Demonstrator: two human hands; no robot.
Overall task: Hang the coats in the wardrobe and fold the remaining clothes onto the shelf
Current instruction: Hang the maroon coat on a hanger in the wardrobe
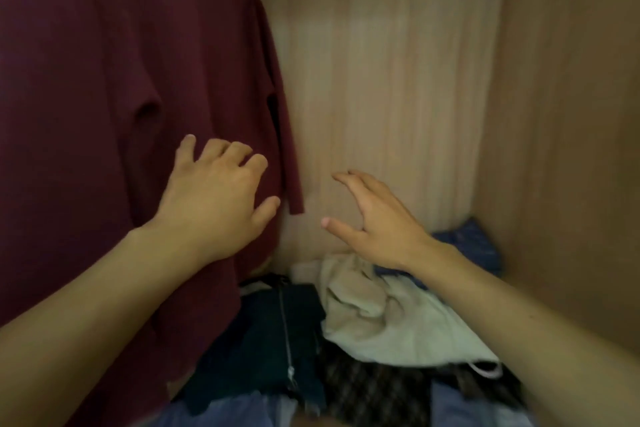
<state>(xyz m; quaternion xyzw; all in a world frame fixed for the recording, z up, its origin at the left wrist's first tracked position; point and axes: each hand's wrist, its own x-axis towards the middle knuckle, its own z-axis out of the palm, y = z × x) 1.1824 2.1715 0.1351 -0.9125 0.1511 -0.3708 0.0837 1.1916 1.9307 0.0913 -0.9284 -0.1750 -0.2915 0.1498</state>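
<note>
A dark red coat (114,80) hangs at the left inside the wooden wardrobe (391,80). My left hand (214,198) rests against the coat's lower front with loosely bent fingers and holds nothing. To the right of the coat's edge, my right hand (377,222) hovers in the air, fingers spread and relaxed, empty. Below both hands lies a pile of loose clothes: a dark garment with a zip (277,333), a cream garment (377,319), a plaid piece (377,392) and blue fabric (478,246) in the back right corner.
The wardrobe's back panel and right side wall (571,114) close the space in. Light blue cloth (235,409) lies at the bottom edge of view, in front of the pile.
</note>
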